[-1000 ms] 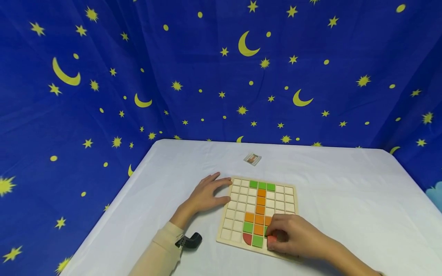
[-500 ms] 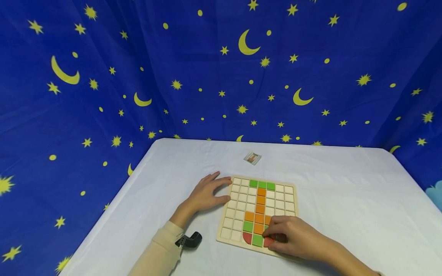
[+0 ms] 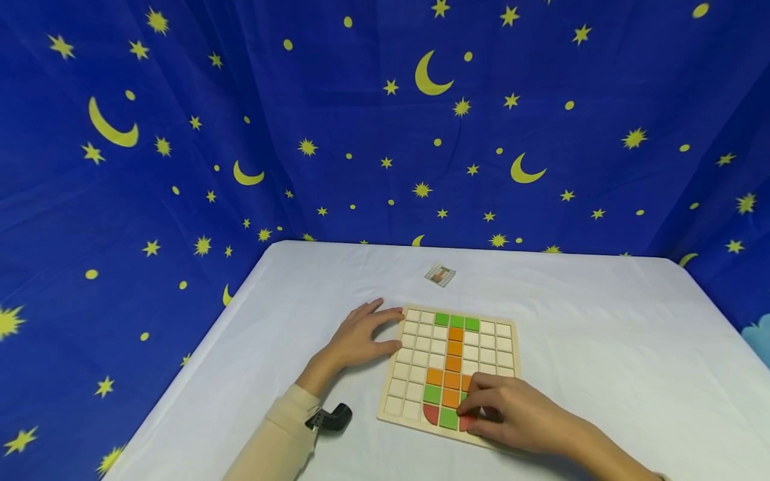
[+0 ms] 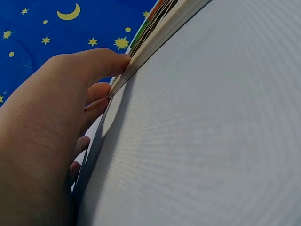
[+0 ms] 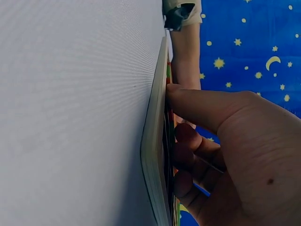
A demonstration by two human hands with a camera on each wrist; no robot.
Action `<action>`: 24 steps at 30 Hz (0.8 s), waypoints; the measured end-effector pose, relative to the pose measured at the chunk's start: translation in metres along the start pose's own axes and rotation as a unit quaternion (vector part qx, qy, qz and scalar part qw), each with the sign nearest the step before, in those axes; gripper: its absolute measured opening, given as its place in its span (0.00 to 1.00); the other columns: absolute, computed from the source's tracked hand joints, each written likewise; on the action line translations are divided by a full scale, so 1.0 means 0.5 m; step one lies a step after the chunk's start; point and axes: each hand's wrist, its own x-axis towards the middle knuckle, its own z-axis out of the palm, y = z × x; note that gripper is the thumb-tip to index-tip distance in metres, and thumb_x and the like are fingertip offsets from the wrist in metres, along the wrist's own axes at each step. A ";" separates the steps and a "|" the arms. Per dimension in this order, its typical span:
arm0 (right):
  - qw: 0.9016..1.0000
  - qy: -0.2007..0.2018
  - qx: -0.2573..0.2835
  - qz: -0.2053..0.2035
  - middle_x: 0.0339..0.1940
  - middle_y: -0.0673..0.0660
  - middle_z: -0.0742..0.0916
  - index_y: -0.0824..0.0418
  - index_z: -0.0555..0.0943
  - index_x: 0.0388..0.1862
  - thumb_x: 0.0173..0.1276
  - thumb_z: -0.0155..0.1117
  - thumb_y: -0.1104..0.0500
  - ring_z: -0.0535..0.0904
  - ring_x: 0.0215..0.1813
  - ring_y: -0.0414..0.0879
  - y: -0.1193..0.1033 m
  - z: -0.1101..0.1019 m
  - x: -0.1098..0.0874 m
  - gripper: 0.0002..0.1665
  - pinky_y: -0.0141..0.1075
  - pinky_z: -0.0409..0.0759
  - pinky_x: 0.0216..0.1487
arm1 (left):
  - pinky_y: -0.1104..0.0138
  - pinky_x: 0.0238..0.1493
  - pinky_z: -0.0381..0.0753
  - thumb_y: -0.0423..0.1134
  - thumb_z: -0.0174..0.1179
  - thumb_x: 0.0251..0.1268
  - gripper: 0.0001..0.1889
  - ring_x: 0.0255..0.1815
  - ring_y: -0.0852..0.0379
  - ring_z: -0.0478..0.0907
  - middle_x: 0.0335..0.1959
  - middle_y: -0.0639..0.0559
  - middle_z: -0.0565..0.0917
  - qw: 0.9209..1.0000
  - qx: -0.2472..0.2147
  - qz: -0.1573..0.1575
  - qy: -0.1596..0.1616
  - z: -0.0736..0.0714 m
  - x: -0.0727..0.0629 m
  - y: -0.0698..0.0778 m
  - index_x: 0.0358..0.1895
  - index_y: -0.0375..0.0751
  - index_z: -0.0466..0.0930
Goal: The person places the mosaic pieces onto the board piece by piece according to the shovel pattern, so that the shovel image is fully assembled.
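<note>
A square wooden grid board (image 3: 381, 413) lies flat, its cells filled with cream, orange (image 3: 454, 364) and green (image 3: 448, 419) tiles. Two red rounded-corner tiles sit in its nearest row. Over the right one, a red tile (image 3: 466, 423) partly hidden by fingers, my right hand (image 3: 517, 409) bends its thumb and index finger onto the tile's edges. The right wrist view shows the thumb (image 5: 181, 96) low on the board's surface and the other fingers curled. My left hand (image 3: 355, 339) rests on the table with spread fingers, thumb and index tips touching the board's left edge.
A small pattern card (image 3: 440, 275) with a printed grid lies beyond the board. A white cloth (image 3: 601, 347) covers the table. Blue curtain (image 3: 361, 100) with yellow stars and moons hangs behind and at the sides. A black wrist device (image 3: 332, 419) is on the left sleeve.
The red tile in my right hand has come down from a raised position into the cell at the board's near row. My left hand stays at the edge.
</note>
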 end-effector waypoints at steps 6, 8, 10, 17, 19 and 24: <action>0.999 -0.017 -0.009 0.035 0.36 0.35 0.76 0.38 0.81 0.49 0.64 0.67 0.44 0.69 0.30 0.30 -0.001 0.001 0.005 0.14 0.23 0.68 0.26 | 0.47 0.69 0.50 0.67 0.56 0.59 0.31 0.75 0.53 0.49 0.69 0.69 0.66 1.000 0.005 -0.009 -0.006 0.001 -0.003 -0.004 0.66 0.64 0.72; 0.999 -0.019 -0.014 0.042 0.37 0.35 0.76 0.39 0.81 0.49 0.64 0.67 0.44 0.70 0.30 0.30 -0.001 0.002 0.006 0.14 0.24 0.69 0.27 | 0.47 0.69 0.50 0.67 0.56 0.59 0.31 0.75 0.53 0.48 0.69 0.69 0.66 1.000 0.006 -0.010 -0.007 0.002 -0.003 -0.005 0.66 0.65 0.71; 0.999 -0.021 -0.020 0.047 0.37 0.34 0.76 0.39 0.82 0.49 0.64 0.67 0.43 0.70 0.30 0.31 -0.002 0.003 0.007 0.15 0.24 0.69 0.27 | 0.47 0.69 0.50 0.68 0.56 0.58 0.32 0.75 0.52 0.48 0.69 0.69 0.66 1.000 0.006 -0.011 -0.007 0.002 -0.004 -0.007 0.66 0.65 0.71; 0.998 -0.015 -0.031 0.048 0.35 0.34 0.76 0.41 0.82 0.48 0.62 0.67 0.41 0.69 0.29 0.31 -0.002 0.002 0.011 0.17 0.24 0.68 0.26 | 0.46 0.69 0.51 0.67 0.57 0.58 0.31 0.75 0.52 0.49 0.69 0.70 0.66 1.000 0.003 -0.014 -0.003 -0.001 -0.004 -0.009 0.66 0.65 0.72; 0.998 -0.015 -0.031 0.047 0.36 0.34 0.76 0.41 0.83 0.48 0.62 0.67 0.40 0.69 0.30 0.31 -0.003 0.001 0.011 0.17 0.25 0.68 0.27 | 0.46 0.69 0.51 0.67 0.57 0.58 0.31 0.75 0.52 0.49 0.69 0.70 0.66 1.000 0.003 -0.013 -0.003 0.000 -0.003 -0.010 0.66 0.65 0.72; 0.997 -0.003 -0.029 0.070 0.36 0.32 0.77 0.42 0.83 0.47 0.67 0.62 0.41 0.72 0.33 0.30 0.000 -0.009 0.011 0.14 0.28 0.73 0.33 | 0.46 0.69 0.50 0.66 0.57 0.58 0.31 0.75 0.52 0.48 0.69 0.69 0.66 1.000 0.002 -0.014 -0.008 0.003 -0.001 -0.010 0.66 0.65 0.71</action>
